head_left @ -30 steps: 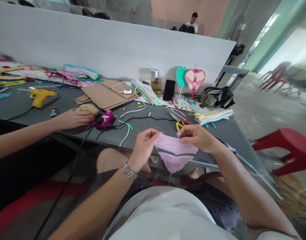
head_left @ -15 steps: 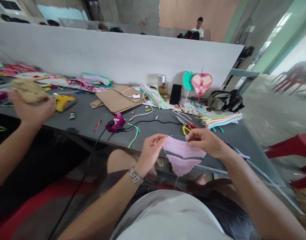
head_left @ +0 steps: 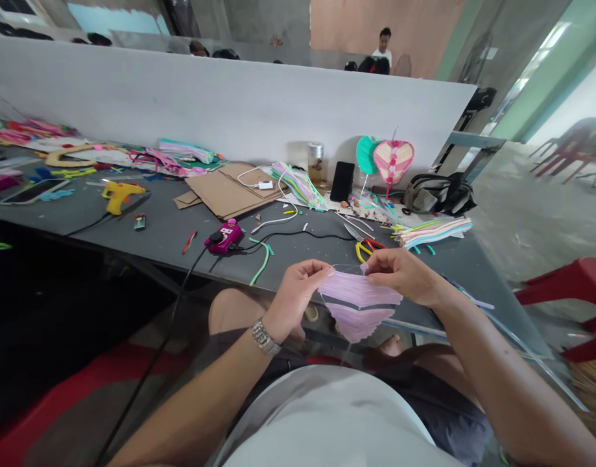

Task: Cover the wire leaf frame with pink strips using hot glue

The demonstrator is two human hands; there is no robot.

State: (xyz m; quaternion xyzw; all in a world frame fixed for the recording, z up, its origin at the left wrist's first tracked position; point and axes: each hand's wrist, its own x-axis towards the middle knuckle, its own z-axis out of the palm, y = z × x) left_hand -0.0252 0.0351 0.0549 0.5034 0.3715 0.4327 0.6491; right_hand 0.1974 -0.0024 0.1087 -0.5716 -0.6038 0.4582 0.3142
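Over my lap, at the near edge of the grey table, I hold a lilac heart-shaped piece made of rows of pipe cleaner on a thin wire frame. My left hand, with a metal watch on the wrist, pinches its upper left corner. My right hand pinches the top middle, at a small bead on the wire. Both hands are closed on the piece.
A magenta glue gun with a black cord lies on the table, with a yellow glue gun, cardboard, bundles of coloured pipe cleaners, scissors, a phone, a jar and a finished pink heart. Red chair at right.
The other person's arm at the left, which lifted a tan lump from beside the magenta glue gun, has left the view. My hands keep their pinch on the lilac piece.
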